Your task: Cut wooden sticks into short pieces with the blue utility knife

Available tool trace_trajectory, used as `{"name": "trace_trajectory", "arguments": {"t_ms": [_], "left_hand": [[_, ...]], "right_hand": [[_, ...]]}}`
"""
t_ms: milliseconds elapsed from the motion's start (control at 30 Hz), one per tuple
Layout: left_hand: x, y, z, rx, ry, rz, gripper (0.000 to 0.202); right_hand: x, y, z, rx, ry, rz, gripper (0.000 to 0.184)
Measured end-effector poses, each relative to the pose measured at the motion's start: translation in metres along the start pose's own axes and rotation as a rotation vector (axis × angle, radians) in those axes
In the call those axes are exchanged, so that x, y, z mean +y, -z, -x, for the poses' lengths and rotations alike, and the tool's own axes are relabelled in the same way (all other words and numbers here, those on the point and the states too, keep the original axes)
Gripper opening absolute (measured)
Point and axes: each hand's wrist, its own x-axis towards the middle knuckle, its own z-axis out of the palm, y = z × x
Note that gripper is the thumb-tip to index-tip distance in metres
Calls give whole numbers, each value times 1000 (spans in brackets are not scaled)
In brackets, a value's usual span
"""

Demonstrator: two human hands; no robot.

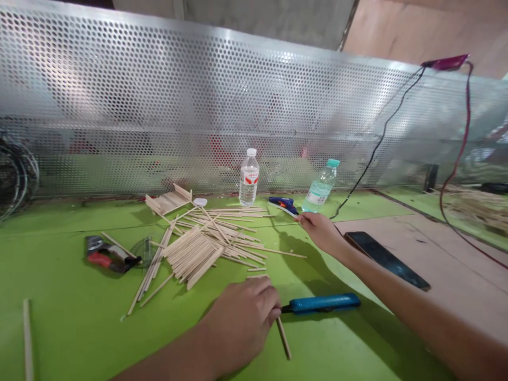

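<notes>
My left hand (pixel 250 317) is closed low over the table, and a thin wooden stick (pixel 283 338) sticks out beneath its fingertips. Just to its right lies a tool with a blue handle (pixel 323 303); its dark narrow end reaches the fingers, and its tip is hidden. Farther out, my right hand (pixel 317 230) grips one end of a blue and orange glue gun (pixel 282 203). Left of both hands, a panel of sticks laid side by side (pixel 192 254) rests among many loose sticks (pixel 242 241).
Two bottles, one clear (pixel 248 180) and one greenish (pixel 320 186), stand before the perforated metal screen (pixel 159 106). A small stick structure (pixel 170 201), red-and-black cutters (pixel 109 255) and a clear protractor (pixel 145 251) lie leftward. A phone (pixel 387 259) lies right, near a black cord (pixel 381 140).
</notes>
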Motion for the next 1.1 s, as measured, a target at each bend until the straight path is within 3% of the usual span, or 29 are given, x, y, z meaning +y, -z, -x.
{"name": "trace_trajectory", "arguments": {"t_ms": [267, 467, 700, 1100], "left_hand": [[0, 0, -1, 17, -30, -14, 13], [-1, 0, 0, 15, -30, -21, 14], [1, 2, -1, -23, -9, -10, 14], [-1, -2, -1, -20, 11, 10, 15]], "right_hand": [[-21, -7, -30, -87, 16, 249, 32], [-32, -12, -27, -93, 16, 327, 33], [-26, -8, -25, -88, -5, 380, 28], [-32, -11, -16, -49, -38, 417, 35]]}}
